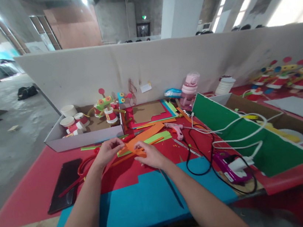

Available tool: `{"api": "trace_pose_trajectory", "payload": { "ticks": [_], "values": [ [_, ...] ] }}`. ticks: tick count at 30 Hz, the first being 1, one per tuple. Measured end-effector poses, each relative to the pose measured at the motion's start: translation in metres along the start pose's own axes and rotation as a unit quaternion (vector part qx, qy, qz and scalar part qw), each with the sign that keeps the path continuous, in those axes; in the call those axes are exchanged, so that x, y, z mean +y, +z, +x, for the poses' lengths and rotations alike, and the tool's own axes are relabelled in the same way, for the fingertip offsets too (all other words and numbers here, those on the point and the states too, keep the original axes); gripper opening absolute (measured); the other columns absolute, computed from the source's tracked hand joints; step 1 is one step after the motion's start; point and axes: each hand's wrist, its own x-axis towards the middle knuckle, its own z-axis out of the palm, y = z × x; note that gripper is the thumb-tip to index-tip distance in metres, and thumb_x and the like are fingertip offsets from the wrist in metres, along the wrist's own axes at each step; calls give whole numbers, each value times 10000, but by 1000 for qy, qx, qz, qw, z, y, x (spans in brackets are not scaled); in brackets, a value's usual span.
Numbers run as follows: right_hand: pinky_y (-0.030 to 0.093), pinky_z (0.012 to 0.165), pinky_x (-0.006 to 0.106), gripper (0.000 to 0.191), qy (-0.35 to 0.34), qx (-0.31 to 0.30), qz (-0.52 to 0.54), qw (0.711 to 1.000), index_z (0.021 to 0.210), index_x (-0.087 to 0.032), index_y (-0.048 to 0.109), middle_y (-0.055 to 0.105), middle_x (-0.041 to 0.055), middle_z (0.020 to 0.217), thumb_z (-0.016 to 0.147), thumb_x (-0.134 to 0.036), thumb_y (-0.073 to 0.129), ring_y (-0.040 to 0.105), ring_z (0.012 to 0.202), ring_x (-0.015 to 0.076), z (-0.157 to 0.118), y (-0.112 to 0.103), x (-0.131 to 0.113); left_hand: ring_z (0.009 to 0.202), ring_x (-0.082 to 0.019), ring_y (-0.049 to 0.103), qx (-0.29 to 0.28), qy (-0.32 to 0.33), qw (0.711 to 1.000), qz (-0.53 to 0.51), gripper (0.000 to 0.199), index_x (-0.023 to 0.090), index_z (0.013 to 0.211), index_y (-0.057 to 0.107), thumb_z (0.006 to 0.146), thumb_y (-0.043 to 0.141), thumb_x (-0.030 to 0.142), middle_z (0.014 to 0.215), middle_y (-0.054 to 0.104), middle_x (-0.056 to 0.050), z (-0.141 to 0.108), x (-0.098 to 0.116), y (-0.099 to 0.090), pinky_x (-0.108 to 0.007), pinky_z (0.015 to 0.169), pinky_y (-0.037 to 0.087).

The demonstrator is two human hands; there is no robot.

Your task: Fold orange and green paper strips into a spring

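Near the middle of the table, my left hand (pixel 108 151) is closed in a pinch on the left end of a small orange paper strip (pixel 130 150). My right hand (pixel 150 154) has its fingers closed around the strip's other end. Beneath and beyond them lie a larger orange paper sheet (pixel 151 131) and light green paper (pixel 159 138). Red-handled scissors (pixel 83 167) rest by my left wrist, partly over a black phone (pixel 66 184). A pink glue gun (pixel 176 129) lies beyond my right hand, with a pen-like craft knife (pixel 186 148) nearby.
A white box (pixel 88 139) at back left holds paper cups and a robot figure (pixel 104 106). Cables loop from a purple power strip (pixel 231 170) over a green-sided box (pixel 235 139). A pink bottle (pixel 190 89) stands before the white partition (pixel 101 68). Blue sheet (pixel 141 208) covers the front edge.
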Motion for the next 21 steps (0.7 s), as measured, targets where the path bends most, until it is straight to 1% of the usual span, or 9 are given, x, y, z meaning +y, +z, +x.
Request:
{"api": "trace_pose_trajectory", "payload": {
  "ticks": [3,7,9,11,13,14,17,19,21],
  "values": [
    [507,494,209,109,39,-41,-2,998,957,-214,584,613,-28,684,854,-245,568,630,536,116,-9,-23,-4,650,-133,568,58,1,998,-35,262,165,730,642,735,744,407,680,623,-4,0,0,-4,-245,638,459],
    [546,617,301,196,63,-60,-44,995,1004,-189,643,695,39,788,873,-284,532,672,648,164,-28,-80,-3,655,-125,569,127,-5,990,-58,276,163,752,649,711,766,409,704,635,-6,-1,-1,-9,-232,626,445],
    [529,802,388,135,10,63,-183,981,904,-206,684,713,83,931,836,-232,570,674,874,223,-38,-104,-8,651,-122,564,133,0,989,-63,276,163,742,647,707,769,407,701,630,-4,0,-2,-9,-231,627,442],
    [434,963,487,131,-53,223,-311,922,913,-211,680,680,121,1101,804,-196,609,603,1076,291,-42,-110,-19,651,-121,560,124,7,990,-65,271,163,727,642,710,767,404,693,624,-2,1,-2,-6,-231,632,443],
    [380,1003,502,131,-95,278,-357,887,949,-209,658,662,130,1122,832,-200,600,565,1113,303,-37,-94,-32,651,-125,558,110,14,992,-64,269,164,716,637,722,755,406,682,620,-3,2,-3,-1,-235,631,447],
    [394,980,475,104,-115,277,-350,887,939,-209,646,666,121,1064,844,-212,603,571,1075,292,-30,-80,-38,652,-129,560,102,16,993,-62,267,164,714,635,732,746,407,679,620,-6,2,-4,1,-238,632,450],
    [433,888,376,90,-154,194,-272,930,919,-221,605,648,76,984,842,-237,650,585,972,243,-1,-30,-44,644,-132,562,86,23,995,-54,255,164,718,631,754,728,396,681,626,-10,3,-6,8,-245,630,455],
    [426,861,361,141,-146,171,-256,940,894,-223,585,625,65,977,813,-247,699,575,952,236,20,-5,-37,629,-127,556,80,33,995,-43,241,164,714,632,759,725,381,679,626,-9,3,-7,10,-243,621,450],
    [416,844,352,152,-134,173,-251,943,869,-225,573,614,55,961,809,-252,710,568,936,229,33,7,-25,629,-125,551,82,48,995,-30,223,166,710,636,767,717,367,683,626,-8,3,-6,12,-238,614,444]
  ]
}}
